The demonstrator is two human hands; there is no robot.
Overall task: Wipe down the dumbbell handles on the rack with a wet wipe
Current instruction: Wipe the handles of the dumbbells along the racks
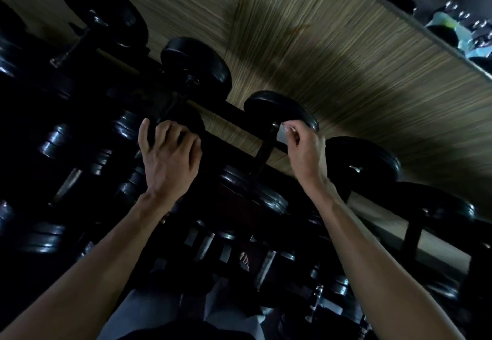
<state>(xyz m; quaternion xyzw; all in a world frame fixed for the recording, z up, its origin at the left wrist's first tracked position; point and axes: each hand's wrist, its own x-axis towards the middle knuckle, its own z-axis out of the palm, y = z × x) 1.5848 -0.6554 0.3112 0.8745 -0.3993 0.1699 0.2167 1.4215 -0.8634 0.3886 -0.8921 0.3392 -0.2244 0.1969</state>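
Left hand (170, 158) gripping dumbbell head (186, 120), right hand (303, 145) pinching wipe (282, 135)

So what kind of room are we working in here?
Most likely a gym's free-weights area. A dark tiered rack holds rows of black round-headed dumbbells, a wood-grain wall runs behind it, and a mirror at top right reflects more weights. Each hand is at a top-row dumbbell.
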